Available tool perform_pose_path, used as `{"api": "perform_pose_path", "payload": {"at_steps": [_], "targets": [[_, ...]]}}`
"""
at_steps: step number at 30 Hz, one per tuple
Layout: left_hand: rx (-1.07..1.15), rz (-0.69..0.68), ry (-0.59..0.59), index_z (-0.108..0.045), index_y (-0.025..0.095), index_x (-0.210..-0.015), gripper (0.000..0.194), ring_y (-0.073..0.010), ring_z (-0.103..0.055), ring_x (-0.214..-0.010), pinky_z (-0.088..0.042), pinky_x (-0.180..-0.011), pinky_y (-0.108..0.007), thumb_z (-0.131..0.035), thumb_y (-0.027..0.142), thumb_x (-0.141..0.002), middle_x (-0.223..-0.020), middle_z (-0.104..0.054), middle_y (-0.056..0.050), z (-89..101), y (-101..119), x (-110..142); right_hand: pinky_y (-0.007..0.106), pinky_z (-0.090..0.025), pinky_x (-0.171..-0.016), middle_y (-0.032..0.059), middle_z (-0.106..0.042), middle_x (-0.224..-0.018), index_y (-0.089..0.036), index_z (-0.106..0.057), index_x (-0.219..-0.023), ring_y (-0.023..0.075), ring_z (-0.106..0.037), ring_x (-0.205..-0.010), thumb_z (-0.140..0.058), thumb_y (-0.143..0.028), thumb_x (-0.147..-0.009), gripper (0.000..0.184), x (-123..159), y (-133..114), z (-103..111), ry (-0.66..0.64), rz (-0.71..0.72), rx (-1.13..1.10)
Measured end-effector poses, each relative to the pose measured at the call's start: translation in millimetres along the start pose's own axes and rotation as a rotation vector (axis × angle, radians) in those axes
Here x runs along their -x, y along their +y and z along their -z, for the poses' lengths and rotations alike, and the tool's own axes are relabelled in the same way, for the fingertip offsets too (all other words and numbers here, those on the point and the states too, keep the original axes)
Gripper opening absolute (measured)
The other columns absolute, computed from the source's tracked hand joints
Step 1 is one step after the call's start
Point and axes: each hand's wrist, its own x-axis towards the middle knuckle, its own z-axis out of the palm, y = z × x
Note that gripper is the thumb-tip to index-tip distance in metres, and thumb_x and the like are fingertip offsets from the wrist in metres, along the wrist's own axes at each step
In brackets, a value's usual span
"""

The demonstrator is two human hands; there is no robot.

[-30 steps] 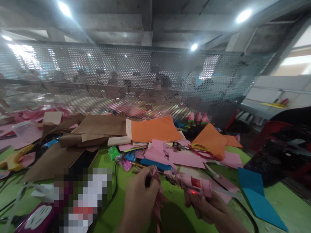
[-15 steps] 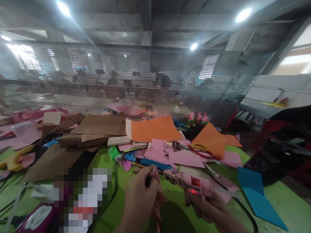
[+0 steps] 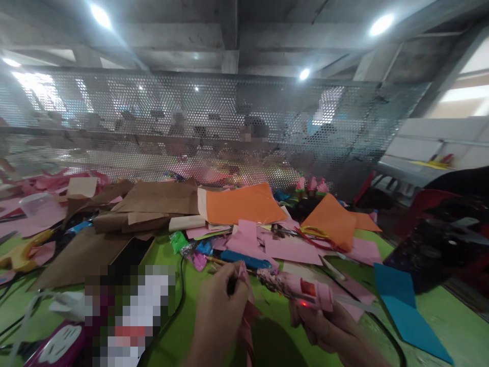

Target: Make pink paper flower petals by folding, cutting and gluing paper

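Observation:
My left hand (image 3: 221, 300) is closed in a pinch on a pink foam piece (image 3: 247, 306), which hangs upright below the fingers; part of it is hidden behind the hand. In my right hand (image 3: 324, 326) is a pink hot glue gun (image 3: 301, 290) with a small red light lit on its side. Its crusted, dark nozzle points left at the foam piece, a short gap apart. A clear glue stick (image 3: 355, 302) sticks out at the back of the gun, and a black cord runs down from it.
Orange sheets (image 3: 244, 204), brown sheets (image 3: 156, 196) and pink scraps (image 3: 292, 248) cover the back of the green table (image 3: 175, 326). Red and yellow scissors (image 3: 315, 233) lie among them. A blue sheet (image 3: 412, 316) is at right, a purple power strip (image 3: 57, 344) at left. Perforated metal panel (image 3: 214, 122) stands behind.

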Motion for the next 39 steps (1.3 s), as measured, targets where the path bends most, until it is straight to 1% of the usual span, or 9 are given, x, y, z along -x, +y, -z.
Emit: {"api": "perform_pose_path", "payload": {"at_steps": [4,9,13,18,23,26,30,34,39], "targets": [[-0.013,-0.024,-0.008,-0.046,0.021,-0.061,0.023,-0.0137,-0.049,-0.055,-0.030,-0.053,-0.024,-0.045,0.025,-0.084,-0.057,-0.052,0.003,-0.3,0.4,-0.2,0.024,-0.031,-0.043,-0.0015,-0.049,-0.055,-0.016,-0.061,-0.066,0.0095,-0.037,-0.045,-0.057,-0.073,-0.072,0.058,1.2,-3.3,-0.3,0.001,0.017,-0.016],[0.060,-0.001,-0.009,-0.046,0.022,-0.061,0.030,-0.0138,-0.051,-0.052,-0.032,-0.052,-0.023,-0.042,0.032,-0.089,-0.055,-0.056,0.002,0.2,3.4,0.6,0.024,-0.031,-0.045,-0.0044,-0.042,-0.049,-0.016,-0.061,-0.066,0.0091,-0.034,-0.044,-0.057,-0.074,-0.073,0.058,2.2,-4.2,1.2,-0.007,-0.009,0.016],[0.076,0.000,-0.019,-0.045,0.022,-0.060,0.026,-0.0135,-0.051,-0.051,-0.032,-0.051,-0.023,-0.044,0.027,-0.085,-0.054,-0.055,0.003,-0.2,1.8,1.0,0.024,-0.031,-0.044,-0.0027,-0.046,-0.051,-0.016,-0.061,-0.065,0.0094,-0.035,-0.044,-0.055,-0.075,-0.073,0.060,1.2,-3.5,1.9,0.003,-0.006,0.034],[0.124,0.007,-0.020,-0.046,0.022,-0.061,0.019,-0.0130,-0.051,-0.051,-0.031,-0.051,-0.022,-0.045,0.020,-0.081,-0.055,-0.055,0.004,-1.6,-3.3,0.1,0.024,-0.030,-0.043,-0.0030,-0.044,-0.050,-0.017,-0.060,-0.065,0.0099,-0.036,-0.044,-0.056,-0.075,-0.073,0.058,0.5,-1.5,2.4,-0.027,-0.007,0.031],[0.096,-0.027,0.036,-0.037,0.022,-0.059,0.022,-0.0115,-0.044,-0.051,-0.026,-0.051,-0.022,-0.046,0.020,-0.079,-0.053,-0.044,0.006,-1.2,-5.0,-1.2,0.023,-0.031,-0.044,-0.0022,-0.047,-0.052,-0.017,-0.059,-0.065,0.0101,-0.037,-0.045,-0.057,-0.070,-0.074,0.054,1.0,1.4,1.6,-0.028,0.002,0.020],[0.093,-0.006,0.038,-0.035,0.023,-0.058,0.024,-0.0112,-0.040,-0.050,-0.024,-0.050,-0.023,-0.045,0.022,-0.079,-0.053,-0.039,0.007,-0.6,-4.8,-1.5,0.023,-0.032,-0.045,-0.0009,-0.050,-0.057,-0.017,-0.059,-0.065,0.0106,-0.040,-0.048,-0.060,-0.069,-0.073,0.053,1.1,1.9,1.6,-0.024,-0.002,0.004],[0.104,0.027,0.023,-0.036,0.023,-0.060,0.023,-0.0118,-0.040,-0.053,-0.025,-0.051,-0.024,-0.044,0.024,-0.082,-0.055,-0.039,0.006,-1.0,-6.6,-1.4,0.024,-0.031,-0.045,-0.0024,-0.046,-0.054,-0.016,-0.058,-0.064,0.0099,-0.038,-0.046,-0.058,-0.070,-0.075,0.054,1.8,-0.5,2.4,-0.038,0.007,0.015],[0.065,0.023,0.046,-0.033,0.023,-0.060,0.022,-0.0115,-0.036,-0.053,-0.023,-0.052,-0.024,-0.045,0.021,-0.079,-0.056,-0.036,0.006,-1.8,-10.0,-1.7,0.024,-0.031,-0.045,-0.0026,-0.045,-0.053,-0.017,-0.057,-0.064,0.0098,-0.036,-0.046,-0.056,-0.071,-0.075,0.055,3.2,-4.6,1.5,-0.022,0.004,0.008],[0.078,0.023,0.058,-0.034,0.022,-0.060,0.021,-0.0113,-0.036,-0.054,-0.023,-0.052,-0.024,-0.044,0.018,-0.078,-0.057,-0.036,0.006,-1.8,-10.3,-1.5,0.024,-0.034,-0.047,-0.0020,-0.045,-0.053,-0.018,-0.056,-0.064,0.0122,-0.041,-0.050,-0.056,-0.072,-0.075,0.055,2.9,-3.6,0.7,-0.023,-0.011,-0.005]]}}
